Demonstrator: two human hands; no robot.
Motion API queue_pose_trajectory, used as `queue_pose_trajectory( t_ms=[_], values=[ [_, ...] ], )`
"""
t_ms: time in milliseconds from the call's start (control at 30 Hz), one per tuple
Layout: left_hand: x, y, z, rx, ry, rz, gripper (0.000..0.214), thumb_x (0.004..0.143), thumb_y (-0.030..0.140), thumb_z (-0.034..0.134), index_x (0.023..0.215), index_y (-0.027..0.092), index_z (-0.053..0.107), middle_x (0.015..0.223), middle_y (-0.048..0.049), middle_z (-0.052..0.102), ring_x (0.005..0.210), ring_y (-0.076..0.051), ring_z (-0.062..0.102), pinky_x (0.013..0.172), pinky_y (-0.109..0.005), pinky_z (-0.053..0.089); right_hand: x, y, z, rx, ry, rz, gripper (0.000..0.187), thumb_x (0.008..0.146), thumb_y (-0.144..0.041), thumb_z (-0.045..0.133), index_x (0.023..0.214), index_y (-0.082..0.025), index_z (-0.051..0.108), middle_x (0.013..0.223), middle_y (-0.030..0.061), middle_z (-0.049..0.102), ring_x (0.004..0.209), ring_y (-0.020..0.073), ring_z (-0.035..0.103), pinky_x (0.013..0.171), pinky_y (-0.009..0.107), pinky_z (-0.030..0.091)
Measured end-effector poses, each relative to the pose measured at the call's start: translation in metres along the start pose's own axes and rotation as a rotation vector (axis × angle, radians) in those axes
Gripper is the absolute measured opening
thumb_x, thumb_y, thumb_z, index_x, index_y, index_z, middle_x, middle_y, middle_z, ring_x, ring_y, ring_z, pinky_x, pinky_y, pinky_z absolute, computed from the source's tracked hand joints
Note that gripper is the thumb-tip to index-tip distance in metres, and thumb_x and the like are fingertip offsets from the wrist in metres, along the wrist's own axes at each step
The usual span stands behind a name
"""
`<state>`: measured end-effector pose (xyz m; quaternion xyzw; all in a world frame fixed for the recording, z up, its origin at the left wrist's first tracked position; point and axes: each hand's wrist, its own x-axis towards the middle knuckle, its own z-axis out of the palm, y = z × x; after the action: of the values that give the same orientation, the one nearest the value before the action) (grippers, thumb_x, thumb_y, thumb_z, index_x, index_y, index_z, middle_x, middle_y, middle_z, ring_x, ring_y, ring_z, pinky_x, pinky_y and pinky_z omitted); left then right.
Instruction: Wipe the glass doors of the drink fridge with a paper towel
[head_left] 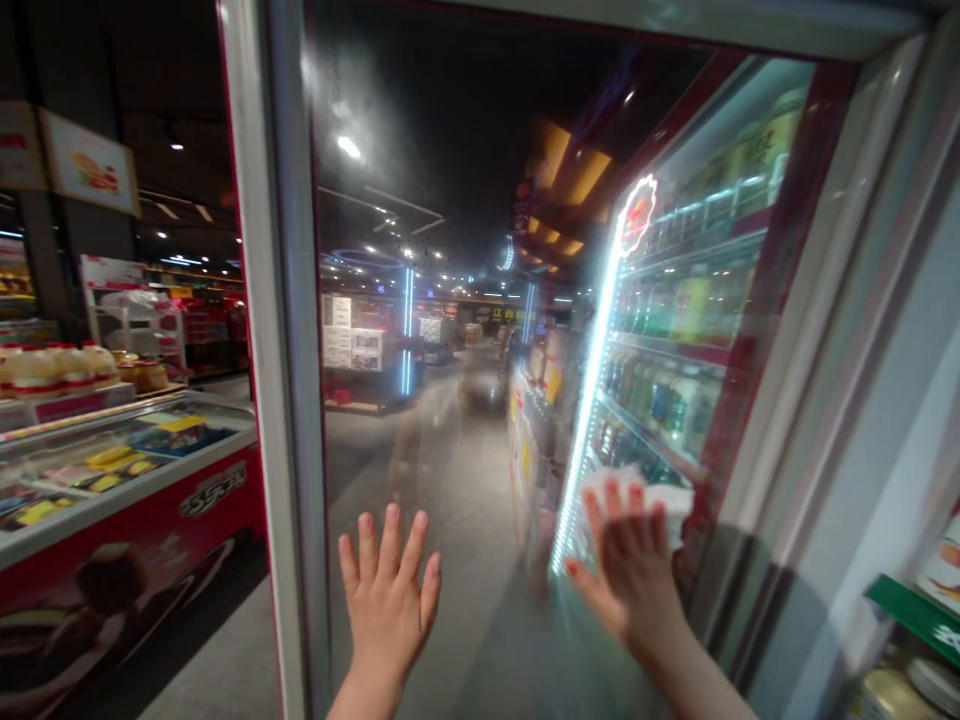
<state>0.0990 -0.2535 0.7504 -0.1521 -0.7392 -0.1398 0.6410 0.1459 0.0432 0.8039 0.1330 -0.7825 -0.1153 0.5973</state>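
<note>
The left hand (386, 600) lies open against a glass door (450, 190), fingers spread and holding nothing, while the right hand (634, 570) presses a white cloth (670, 503) to the same door, a light hold rather than a clench. The cloth sits on the glass under those fingers. It looks light and soft, apt to crumple or slide on slick glass, so a folded wad under the palm seems the surest hold. The door looks stiff but breakable — its metal frame (281, 300) seems safer to grip. A freezer (127, 480) stands to the left.
</note>
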Motion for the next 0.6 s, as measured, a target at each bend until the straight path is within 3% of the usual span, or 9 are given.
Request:
queue_pose_trajectory(
  t_ms=[67,100,167,233,300,333,500,533,600],
  values=[
    [-0.002,-0.001,0.001,-0.003,-0.006,-0.01,0.079,0.103,0.031,0.062,0.172,0.033,0.023,0.184,0.0004,0.012,0.172,-0.028,0.006,0.141,-0.053,0.005,0.023,0.017,-0.003,-0.017,0.043,0.302,0.079,0.108,-0.038,0.039,0.175,-0.009,0.007,0.182,0.021,0.003,0.169,0.0439,0.003,0.131,0.078,0.019],
    [-0.002,-0.001,0.001,-0.004,-0.006,-0.015,0.08,0.103,0.03,0.062,0.172,0.033,0.023,0.184,0.0003,0.012,0.172,-0.028,0.006,0.141,-0.053,0.005,0.033,0.016,-0.003,-0.014,0.054,0.358,0.079,0.109,-0.039,0.037,0.174,-0.008,0.005,0.181,0.0225,0.0,0.169,0.0452,0.001,0.129,0.08,0.019],
    [-0.002,-0.002,0.0,-0.009,-0.008,-0.014,0.079,0.103,0.03,0.06,0.173,0.032,0.023,0.184,0.0,0.012,0.172,-0.028,0.006,0.141,-0.052,0.004,0.039,-0.003,-0.003,0.007,0.021,0.206,0.081,0.109,-0.047,0.04,0.175,-0.011,0.011,0.182,0.0164,0.003,0.17,0.0403,-0.001,0.134,0.073,0.01],
    [-0.001,-0.002,-0.001,-0.01,-0.011,0.0,0.078,0.104,0.031,0.059,0.173,0.031,0.023,0.184,-0.0001,0.011,0.172,-0.028,0.004,0.141,-0.05,0.002,0.028,-0.028,-0.001,0.037,-0.039,-0.17,0.08,0.107,-0.062,0.043,0.173,-0.021,0.027,0.183,0.0039,0.012,0.171,0.0321,0.002,0.139,0.06,0.001],
    [0.0,-0.001,-0.001,-0.02,-0.012,-0.003,0.077,0.104,0.033,0.059,0.173,0.032,0.023,0.184,0.001,0.011,0.172,-0.027,0.004,0.141,-0.05,0.0,0.018,-0.033,-0.001,0.047,-0.046,-0.384,0.076,0.105,-0.069,0.044,0.169,-0.028,0.038,0.181,-0.0041,0.02,0.171,0.0268,0.005,0.14,0.052,-0.002],
    [0.0,0.0,-0.001,-0.03,-0.011,-0.011,0.076,0.105,0.034,0.058,0.172,0.033,0.023,0.184,0.0018,0.012,0.172,-0.027,0.005,0.141,-0.05,0.001,0.02,-0.027,-0.003,0.043,-0.037,-0.369,0.076,0.105,-0.067,0.047,0.17,-0.028,0.037,0.181,-0.0031,0.022,0.171,0.0265,0.006,0.141,0.052,-0.001],
    [0.0,0.004,0.0,-0.053,-0.001,-0.04,0.074,0.105,0.038,0.057,0.172,0.035,0.025,0.184,0.0046,0.013,0.172,-0.025,0.005,0.141,-0.049,0.0,0.085,0.012,-0.009,-0.01,0.049,0.158,0.085,0.108,-0.047,0.049,0.176,-0.016,0.009,0.183,0.0117,0.006,0.171,0.0329,-0.003,0.138,0.063,0.004],
    [-0.001,0.005,0.0,-0.049,-0.002,-0.042,0.074,0.105,0.037,0.057,0.172,0.034,0.025,0.184,0.0045,0.012,0.172,-0.025,0.004,0.141,-0.049,0.0,0.093,0.005,-0.008,0.0,0.062,0.143,0.085,0.108,-0.05,0.048,0.176,-0.016,0.01,0.183,0.0101,0.004,0.171,0.0325,-0.005,0.138,0.063,0.002],
    [-0.001,0.006,0.0,-0.045,-0.005,-0.04,0.074,0.105,0.037,0.057,0.172,0.034,0.025,0.184,0.0037,0.013,0.172,-0.026,0.004,0.141,-0.049,0.0,0.088,-0.021,-0.004,0.057,0.044,-0.09,0.083,0.106,-0.061,0.048,0.174,-0.02,0.022,0.183,0.0034,0.008,0.171,0.0293,-0.003,0.14,0.057,-0.002]
  ],
)
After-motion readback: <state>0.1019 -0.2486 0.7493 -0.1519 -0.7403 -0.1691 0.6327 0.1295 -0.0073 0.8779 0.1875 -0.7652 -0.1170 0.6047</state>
